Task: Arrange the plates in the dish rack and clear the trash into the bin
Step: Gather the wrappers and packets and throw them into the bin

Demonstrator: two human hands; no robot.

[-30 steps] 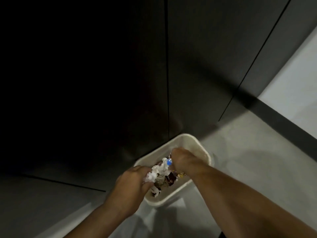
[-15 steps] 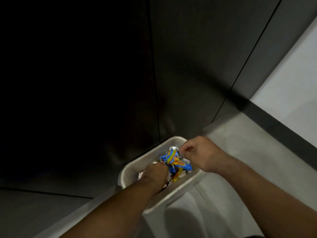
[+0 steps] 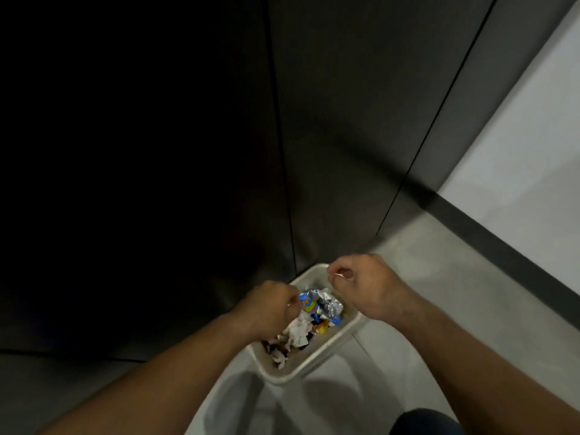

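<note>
Right hand (image 3: pixel 367 287) has released the blue wrapper (image 3: pixel 314 304) into the bin (image 3: pixel 314 367); left hand (image 3: pixel 270 306) beside it; all fingers curled, empty.

Pale rectangular bin (image 3: pixel 324 353), upright; inside, crumpled white paper (image 3: pixel 298 329), blue-and-foil wrapper (image 3: pixel 326 304) seemingly on top

Dark cabinet doors (image 3: pixel 345 120) meet a grey floor (image 3: pixel 439 293); white wall (image 3: pixel 533 136) at right.

Your bin (image 3: pixel 326 353) is cream. The wrapper (image 3: pixel 310 304) you see is blue with yellow and orange patches, silver inside; the paper (image 3: pixel 298 330) white; floor (image 3: pixel 445 296) pale grey; panels (image 3: pixel 345 120) dark charcoal.
</note>
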